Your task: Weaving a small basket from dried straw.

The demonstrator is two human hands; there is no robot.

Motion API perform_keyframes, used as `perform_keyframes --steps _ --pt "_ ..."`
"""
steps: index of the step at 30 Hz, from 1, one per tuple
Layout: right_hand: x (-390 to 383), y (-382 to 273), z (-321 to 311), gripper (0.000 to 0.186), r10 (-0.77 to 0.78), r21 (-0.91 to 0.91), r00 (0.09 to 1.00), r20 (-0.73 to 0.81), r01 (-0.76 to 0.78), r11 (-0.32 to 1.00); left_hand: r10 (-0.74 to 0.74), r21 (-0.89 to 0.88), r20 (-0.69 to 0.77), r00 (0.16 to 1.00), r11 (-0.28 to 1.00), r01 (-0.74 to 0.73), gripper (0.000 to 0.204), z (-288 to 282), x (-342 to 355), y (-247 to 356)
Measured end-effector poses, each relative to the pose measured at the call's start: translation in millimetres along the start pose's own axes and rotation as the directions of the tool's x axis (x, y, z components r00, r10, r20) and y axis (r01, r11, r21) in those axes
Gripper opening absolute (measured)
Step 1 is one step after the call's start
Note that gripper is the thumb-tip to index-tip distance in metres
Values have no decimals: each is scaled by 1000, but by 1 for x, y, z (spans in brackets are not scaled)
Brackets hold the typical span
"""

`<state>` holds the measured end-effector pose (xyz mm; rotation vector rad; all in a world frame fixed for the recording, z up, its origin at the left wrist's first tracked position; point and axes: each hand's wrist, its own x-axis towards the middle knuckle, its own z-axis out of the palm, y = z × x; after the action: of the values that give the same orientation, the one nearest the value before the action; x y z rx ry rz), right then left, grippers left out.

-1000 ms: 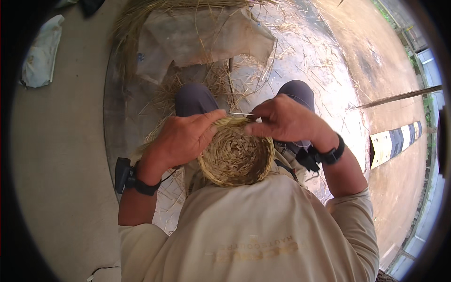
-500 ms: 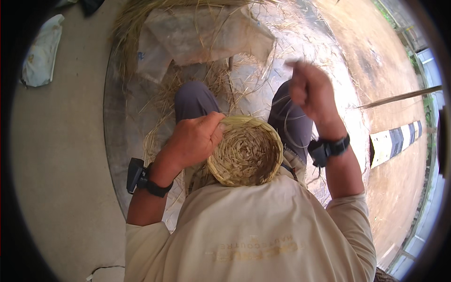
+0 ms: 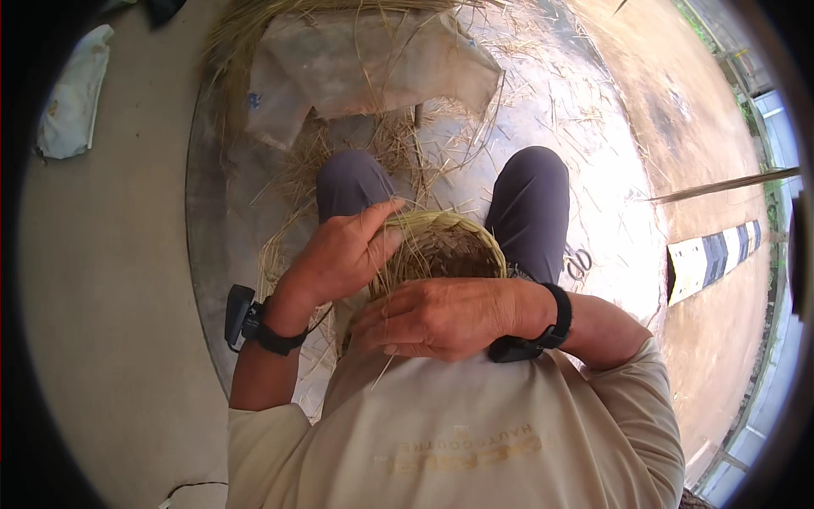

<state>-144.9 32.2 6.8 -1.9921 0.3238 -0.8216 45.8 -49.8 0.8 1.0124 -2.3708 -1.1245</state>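
A round woven straw basket rests in my lap between my knees, its opening facing up. My left hand grips the basket's left rim, thumb at the inside edge and index finger stretched along the top. My right hand lies across the near side of the basket, with its fingers pointing left and curled together. From beneath these fingers a thin straw strand pokes out toward my shirt. The right fingertips and the basket's near wall are largely hidden.
Scissors lie beside my right knee on a pale sheet strewn with loose straw. Ahead, a translucent plastic sheet covers something, with a straw bundle behind it. A white bag lies at far left.
My right hand has come down from the raised position beyond my right knee, moving left across the basket's near side. The left hand stays at the rim, its index finger now more extended.
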Motion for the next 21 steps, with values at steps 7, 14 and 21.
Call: perform_keyframes --steps 7,14,21 --pt "-51 -24 -39 19 183 -301 980 -74 -197 933 -108 8 -35 994 994 108 24 7 6 -6" --pt "-244 -111 -153 41 296 199 -50 -954 -845 497 -209 91 -419 884 959 270 22 -33 0 -52" --pt "-291 -139 -114 37 250 190 -56 -967 -811 553 -183 159 -537 823 937 312 22 -59 -1 -58"
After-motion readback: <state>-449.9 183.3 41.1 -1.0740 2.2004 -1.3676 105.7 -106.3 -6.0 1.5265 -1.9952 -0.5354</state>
